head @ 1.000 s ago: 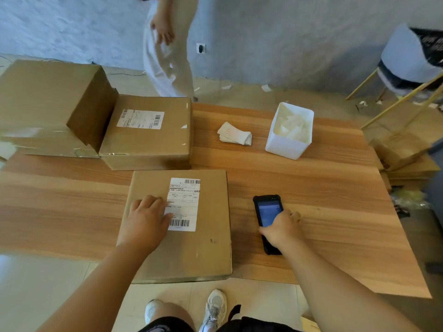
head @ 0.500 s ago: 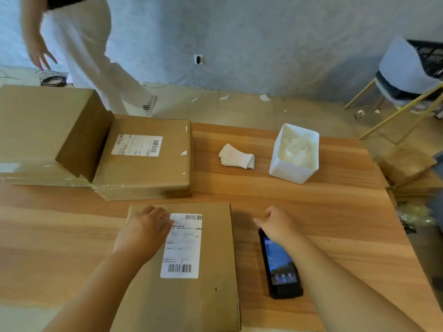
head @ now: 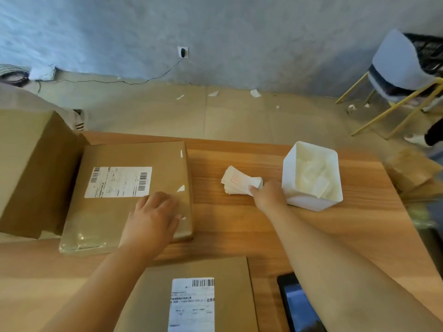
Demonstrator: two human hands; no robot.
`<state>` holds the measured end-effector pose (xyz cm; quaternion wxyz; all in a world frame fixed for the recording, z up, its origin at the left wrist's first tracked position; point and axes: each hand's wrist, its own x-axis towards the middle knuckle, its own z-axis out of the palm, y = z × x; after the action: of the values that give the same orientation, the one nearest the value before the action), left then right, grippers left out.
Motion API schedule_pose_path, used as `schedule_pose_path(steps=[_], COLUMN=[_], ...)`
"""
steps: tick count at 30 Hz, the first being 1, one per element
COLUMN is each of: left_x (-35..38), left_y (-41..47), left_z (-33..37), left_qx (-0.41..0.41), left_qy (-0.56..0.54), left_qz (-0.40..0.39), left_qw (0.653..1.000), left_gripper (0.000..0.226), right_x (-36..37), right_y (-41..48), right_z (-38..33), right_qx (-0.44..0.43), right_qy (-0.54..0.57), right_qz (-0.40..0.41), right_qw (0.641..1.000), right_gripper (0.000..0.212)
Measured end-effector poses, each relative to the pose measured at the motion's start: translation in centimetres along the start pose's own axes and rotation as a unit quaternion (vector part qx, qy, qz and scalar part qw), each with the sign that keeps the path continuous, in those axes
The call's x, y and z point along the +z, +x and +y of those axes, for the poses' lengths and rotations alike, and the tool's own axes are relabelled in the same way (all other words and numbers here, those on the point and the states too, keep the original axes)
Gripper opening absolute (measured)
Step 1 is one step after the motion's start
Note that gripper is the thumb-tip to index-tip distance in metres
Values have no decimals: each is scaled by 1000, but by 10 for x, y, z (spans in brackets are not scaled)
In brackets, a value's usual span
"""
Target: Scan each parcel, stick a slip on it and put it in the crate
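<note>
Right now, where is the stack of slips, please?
Head view: the slips lie centre-right between the far parcel and white bin, touching the right hand.

Moderately bright, soft diffuse light; source not in view. The wall (head: 239, 32) tints bluish toward upper left. Shadows on the table (head: 227, 224) faint, soft-edged. Glare patches on the tape (head: 82, 239) of the far parcel (head: 107, 212) (small, white). Wide-angle bowing at edges; right margin smeared, overall focus slightly soft.
</note>
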<state>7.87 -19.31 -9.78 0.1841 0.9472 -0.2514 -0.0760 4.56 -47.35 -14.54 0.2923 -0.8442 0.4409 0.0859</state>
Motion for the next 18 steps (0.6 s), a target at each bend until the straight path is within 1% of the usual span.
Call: schedule_pose_path(steps=[2, 7, 8, 11, 15, 18], left_x=[3, 10, 11, 12, 15, 14], left_y=[2, 2, 1, -2, -3, -2], left_z=[-3, -6, -7, -5, -3, -3], left_qx=[14, 5, 2, -5, -13, -14], left_qy=[11, 25, 24, 19, 20, 20], left_qz=[10, 40, 40, 29, 41, 36], left_qw=[1000, 999, 999, 999, 999, 999], left_gripper=[33, 28, 29, 45, 32, 33], right_x=[5, 13, 14, 15, 15, 13], right_y=[12, 24, 25, 27, 32, 32], right_z=[-3, 5, 6, 7, 9, 10], right_qx=[23, 68, 80, 115, 149, 149], right_qy=[2, -1, 12, 60, 102, 87], right_qz=[13, 28, 25, 8, 3, 1], right_qw=[1000, 997, 996, 992, 984, 985], right_gripper=[49, 37, 36, 31, 28, 22])
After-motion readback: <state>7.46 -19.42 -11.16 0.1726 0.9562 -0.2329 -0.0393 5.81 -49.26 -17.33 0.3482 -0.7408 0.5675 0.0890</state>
